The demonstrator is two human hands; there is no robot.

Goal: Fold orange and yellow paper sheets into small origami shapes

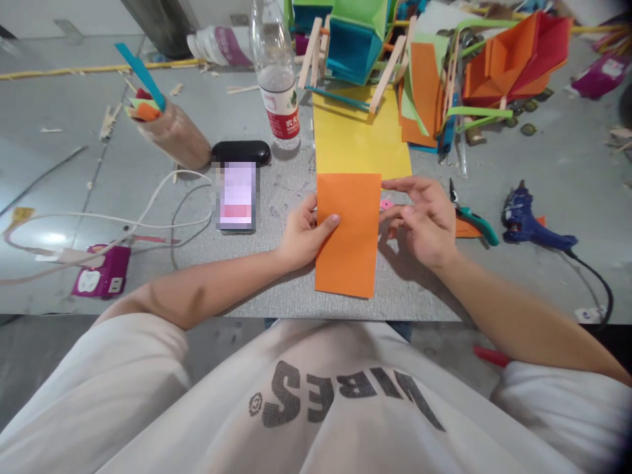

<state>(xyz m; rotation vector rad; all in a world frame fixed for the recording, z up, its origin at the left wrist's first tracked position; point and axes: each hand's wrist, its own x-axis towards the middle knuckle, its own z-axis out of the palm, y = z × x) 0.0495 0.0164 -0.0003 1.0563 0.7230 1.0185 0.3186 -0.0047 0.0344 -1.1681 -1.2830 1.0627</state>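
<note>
An orange sheet of paper (348,247), taller than wide, is held up near the table's front edge. My left hand (307,232) grips its left side, thumb on the front and fingers behind. At the right edge of the paper, my right hand (422,220) has its fingers apart, the fingertips at or very close to the edge; whether they touch it I cannot tell. Behind the orange paper lies a yellow sheet (360,135). A small pink item (386,205) shows partly beside my right fingers.
Pliers with teal handles (476,224) and a blue glue gun (536,220) lie at right. At left are a phone (237,197), a black case (241,153), cables and a cup of paper strips (172,135). A bottle (279,99) and paper-and-stick models (358,46) stand behind.
</note>
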